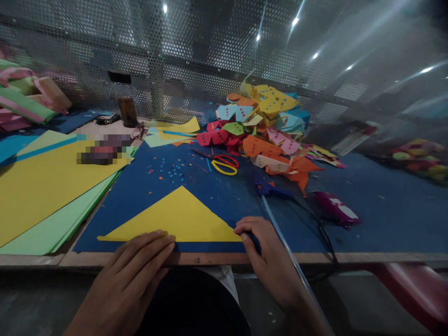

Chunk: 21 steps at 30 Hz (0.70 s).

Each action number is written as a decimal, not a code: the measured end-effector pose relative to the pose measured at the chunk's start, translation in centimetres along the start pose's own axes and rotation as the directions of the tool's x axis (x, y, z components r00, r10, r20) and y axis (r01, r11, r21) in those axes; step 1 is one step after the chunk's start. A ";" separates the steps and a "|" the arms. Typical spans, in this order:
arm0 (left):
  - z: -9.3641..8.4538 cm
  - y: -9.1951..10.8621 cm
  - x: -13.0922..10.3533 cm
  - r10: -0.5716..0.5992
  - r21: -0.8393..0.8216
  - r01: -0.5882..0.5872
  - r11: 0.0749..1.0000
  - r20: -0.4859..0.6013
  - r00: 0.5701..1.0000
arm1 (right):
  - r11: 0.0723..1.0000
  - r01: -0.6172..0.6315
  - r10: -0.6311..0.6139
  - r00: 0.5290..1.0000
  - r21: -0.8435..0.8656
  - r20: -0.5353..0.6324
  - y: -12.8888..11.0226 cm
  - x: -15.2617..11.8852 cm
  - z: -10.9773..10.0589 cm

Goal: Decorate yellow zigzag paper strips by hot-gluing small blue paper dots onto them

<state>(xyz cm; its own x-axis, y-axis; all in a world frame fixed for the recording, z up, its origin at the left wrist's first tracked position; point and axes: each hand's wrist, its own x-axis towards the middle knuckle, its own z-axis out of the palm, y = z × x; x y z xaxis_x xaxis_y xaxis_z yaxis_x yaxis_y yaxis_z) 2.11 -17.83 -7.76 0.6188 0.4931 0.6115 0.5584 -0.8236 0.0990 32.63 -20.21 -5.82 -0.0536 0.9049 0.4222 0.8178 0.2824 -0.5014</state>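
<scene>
A sheet of yellow paper, folded into a triangle, lies on the blue table covering with its long edge towards me. My left hand rests flat over the middle of that edge, fingers stretched out side by side. At the right corner, my right hand pinches the paper between thumb and fingers. Close to the right hand lies a blue glue gun, with a long clear glue stick running towards me past my wrist. Beyond the triangle are scissors with red and yellow handles and scattered coloured paper bits.
Large yellow sheets and green sheets are stacked at left. A jar of dark liquid stands behind them. Folded, dotted paper shapes are heaped at the back. A purple pouch-like object and black cord lie right.
</scene>
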 end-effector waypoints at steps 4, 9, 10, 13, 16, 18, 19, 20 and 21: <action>0.5 -0.3 -0.6 0.050 0.079 -0.050 0.996 0.003 0.999 | 0.998 0.039 -0.041 0.998 -0.044 -0.057 -0.7 -0.2 0.0; 0.4 -0.2 -1.1 0.044 0.110 -0.046 0.993 0.026 0.999 | 0.956 0.245 -0.276 0.936 -0.160 -0.216 -4.2 -1.0 1.0; 0.4 -0.2 -1.2 0.046 0.101 -0.048 0.994 0.029 0.999 | 0.932 0.337 -0.356 0.921 -0.134 -0.161 -5.0 -1.1 1.4; 0.5 -0.3 -1.3 0.060 0.060 -0.061 0.996 0.025 0.998 | 0.882 0.464 -0.466 0.885 -0.076 -0.012 -6.9 -0.9 3.0; 0.5 -0.4 -1.4 0.046 0.036 -0.047 0.998 0.036 0.998 | 0.868 0.488 -0.482 0.873 -0.091 0.079 -7.4 -0.6 4.4; 0.5 -0.5 -1.4 0.032 0.042 -0.033 0.999 0.041 0.999 | 0.870 0.483 -0.473 0.875 -0.102 0.102 -7.2 -0.6 4.8; 0.6 -0.5 -1.4 0.031 0.051 -0.033 0.998 0.038 0.999 | 0.872 0.478 -0.468 0.877 -0.105 0.107 -7.1 -0.7 4.8; 0.6 -0.5 -1.4 0.033 0.062 -0.035 0.997 0.033 0.999 | 0.875 0.472 -0.462 0.880 -0.107 0.111 -6.9 -0.8 4.7; 0.6 -0.5 -1.5 0.038 0.072 -0.040 0.997 0.028 0.999 | 0.879 0.465 -0.454 0.884 -0.108 0.109 -6.7 -1.0 4.5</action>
<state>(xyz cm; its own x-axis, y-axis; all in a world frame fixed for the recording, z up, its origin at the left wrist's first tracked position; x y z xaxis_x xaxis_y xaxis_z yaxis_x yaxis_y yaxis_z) 1.25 -17.98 -9.20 0.6547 0.4693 0.5925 0.5715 -0.8204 0.0182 24.60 -21.56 -6.27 -0.4811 0.7066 0.5189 0.7557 0.6343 -0.1630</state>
